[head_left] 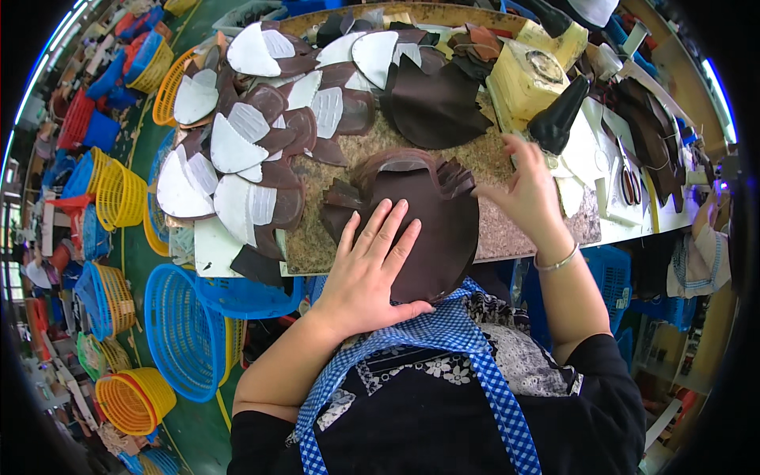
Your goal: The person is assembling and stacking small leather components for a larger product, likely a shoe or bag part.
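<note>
From my remote feed I have one dark brown leather piece (445,247) with two pleated side tabs, lying at the near edge of the mottled board (507,237) on the counter (215,252), its lower end past that edge. My left hand (376,269) rests flat on it, fingers spread, gripping nothing; my right hand (526,186) is raised beside its right tab, thumb and fingers parted, with nothing visible in it. I judge the step as positioning and flattening this piece; the next move seems to call for steady left-palm pressure while the right hand takes the tab. Beyond it I count one larger dark leather sheet (435,107), one pair of scissors (630,186), and at least six white rounded panels (237,146), too overlapped for an exact tally.
</note>
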A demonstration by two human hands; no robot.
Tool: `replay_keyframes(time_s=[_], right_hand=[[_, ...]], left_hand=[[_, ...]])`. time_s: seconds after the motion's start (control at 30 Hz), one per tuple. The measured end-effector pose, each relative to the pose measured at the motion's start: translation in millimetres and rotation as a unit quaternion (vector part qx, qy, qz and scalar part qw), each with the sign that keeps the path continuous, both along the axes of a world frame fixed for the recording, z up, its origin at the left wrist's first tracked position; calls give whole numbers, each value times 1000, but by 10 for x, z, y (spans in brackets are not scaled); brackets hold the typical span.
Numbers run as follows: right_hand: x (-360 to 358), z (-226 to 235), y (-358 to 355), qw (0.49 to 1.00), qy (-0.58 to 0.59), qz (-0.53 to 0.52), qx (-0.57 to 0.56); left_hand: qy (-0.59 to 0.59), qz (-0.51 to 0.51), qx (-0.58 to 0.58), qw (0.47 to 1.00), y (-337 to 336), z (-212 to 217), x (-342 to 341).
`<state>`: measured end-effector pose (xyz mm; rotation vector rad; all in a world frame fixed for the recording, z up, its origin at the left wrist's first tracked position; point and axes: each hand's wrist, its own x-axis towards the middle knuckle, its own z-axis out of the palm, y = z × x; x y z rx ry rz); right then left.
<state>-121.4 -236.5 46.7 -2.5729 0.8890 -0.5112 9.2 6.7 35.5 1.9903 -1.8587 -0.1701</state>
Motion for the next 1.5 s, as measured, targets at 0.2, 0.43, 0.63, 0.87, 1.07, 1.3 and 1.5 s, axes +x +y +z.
replay_keyframes(time_s=[0.2, 0.43, 0.63, 0.87, 1.07, 1.3, 1.5], right_hand=[[260, 225, 468, 936, -231, 261, -48], [305, 19, 932, 889, 34, 452, -59], [304, 66, 931, 881, 90, 460, -61], [318, 118, 587, 870, -183, 430, 158], [814, -215, -225, 943, -211, 125, 227], [950, -710, -474, 968, -54, 222, 103], [899, -393, -549, 924, -253, 10, 286]], left_hand=[[96, 37, -84, 991, 81, 25, 163], [70, 64, 60, 994, 88, -50, 458], [91, 303, -154, 936, 134, -450, 1599], [-76, 323, -50, 942, 428, -557, 2376], [-117, 361, -357, 854, 279, 93, 1943], [56, 90, -65, 992, -123, 641, -213], [311, 30, -33, 949, -485, 109, -344]])
